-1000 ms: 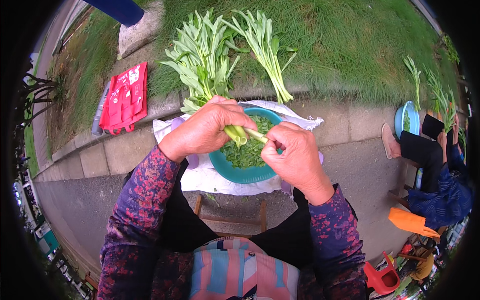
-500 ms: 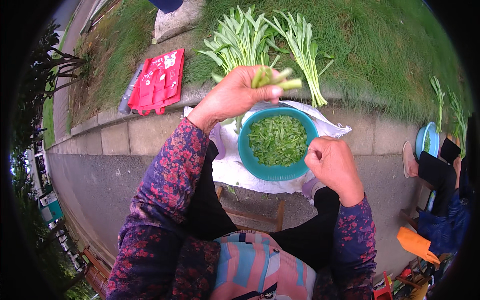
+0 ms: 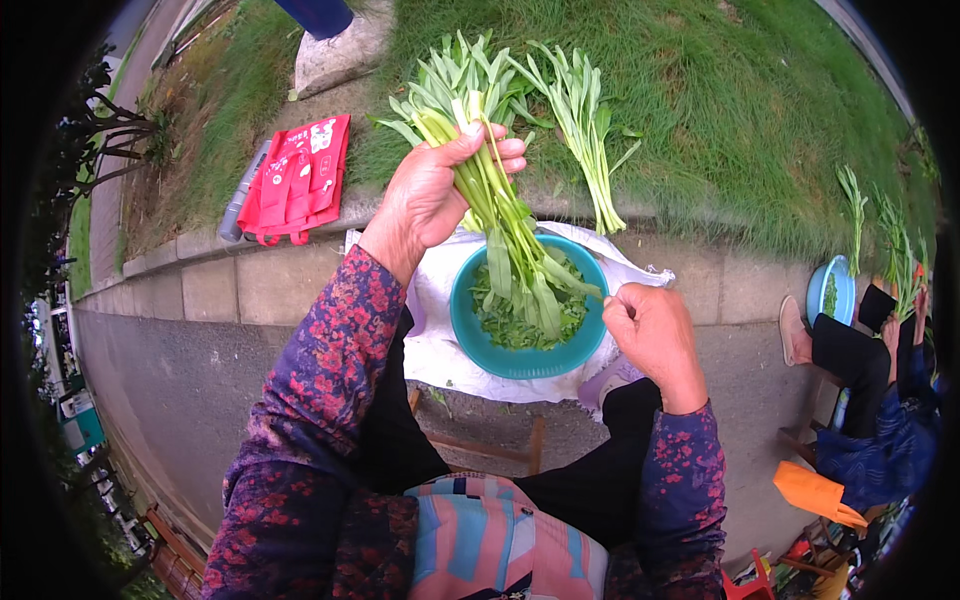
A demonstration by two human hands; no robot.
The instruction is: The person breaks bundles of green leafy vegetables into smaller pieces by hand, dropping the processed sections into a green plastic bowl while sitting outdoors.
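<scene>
My left hand is wrapped round a bunch of long leafy greens above the basin. Pale cut stems poke up past the thumb, while the leaves hang down over the basin. At the basin's right rim my right hand is closed, thumb against fingers. A leaf tip of the bunch reaches these fingers; whether they pinch it or something else is hidden. The round teal basin holds chopped or torn green leaves and stands between my feet on a white sheet.
More leafy greens lie on the grass beyond, with a separate bunch to their right. A red bag rests at the left. At right sits another person beside a light-blue basin. A wooden stool bar shows below me.
My left hand has turned the bunch: its stem ends pointed right, and now they point up with the leaves hanging over the basin. My right hand stays closed by the rim.
</scene>
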